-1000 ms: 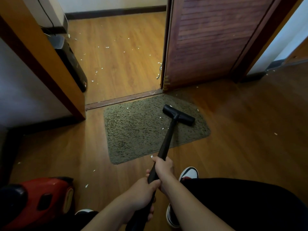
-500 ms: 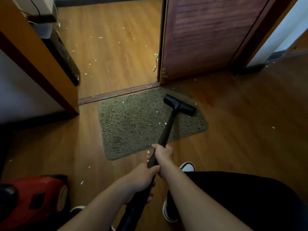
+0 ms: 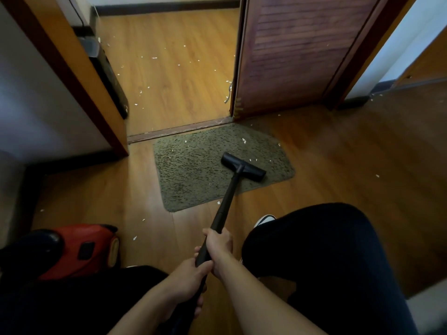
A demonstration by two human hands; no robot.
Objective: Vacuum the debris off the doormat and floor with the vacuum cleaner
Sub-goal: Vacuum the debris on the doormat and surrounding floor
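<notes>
We clamp both hands round the wand (image 3: 227, 201), right hand (image 3: 219, 244) ahead of left hand (image 3: 186, 278) for steering, so the nozzle (image 3: 243, 166) sits flat on the mat (image 3: 193, 170), scraps (image 3: 244, 140) waiting beyond across the floor (image 3: 338, 165).

Both on the wand (image 3: 228, 197): right hand (image 3: 219, 247) just ahead of left hand (image 3: 186, 279). Ahead of the grip, at the wand's far end: floor nozzle (image 3: 243, 166), resting on the right half of the doormat (image 3: 193, 170). Beyond the nozzle, near the mat's far edge: paper scraps (image 3: 243, 140). Farther on: threshold (image 3: 179, 130), door (image 3: 290, 56) to its right. Left of the grip, on the floor: vacuum canister (image 3: 72, 250). Just right of it: shoe (image 3: 264, 220).
</notes>
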